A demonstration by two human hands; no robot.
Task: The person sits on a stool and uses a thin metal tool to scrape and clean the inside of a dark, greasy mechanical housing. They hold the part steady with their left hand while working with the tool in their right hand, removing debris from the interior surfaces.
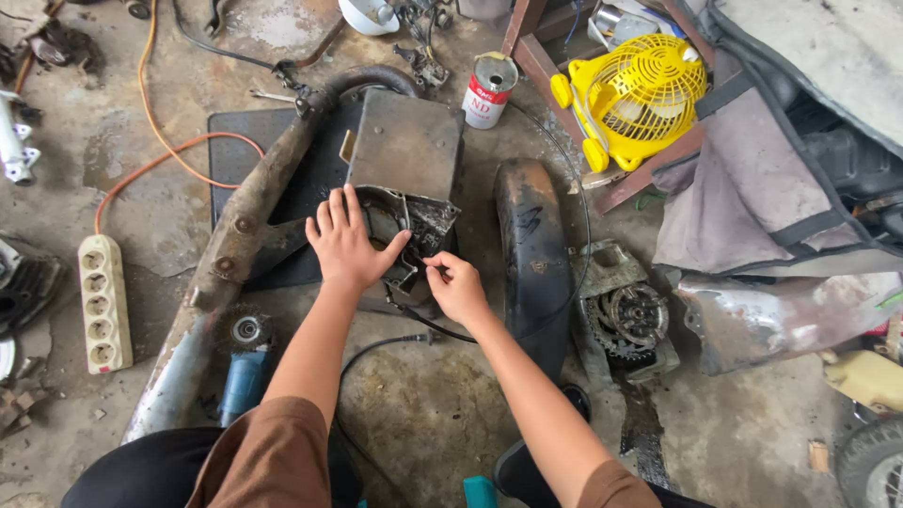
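— Left hand (345,243)?
— Stretched forward, palm down, fingers spread and slightly fanned, thumb angled out to the right (forearm bare, brown sleeve at the upper arm).
— Right hand (457,285)?
— Reaching in from the lower right, knuckles up, fingers curled, thumb and forefinger pinched together at the tips. Just beside the left thumb, hardly apart. Both arms extended, converging toward the middle.

Red-white labelled can (490,89) beside yellow fan (636,97)
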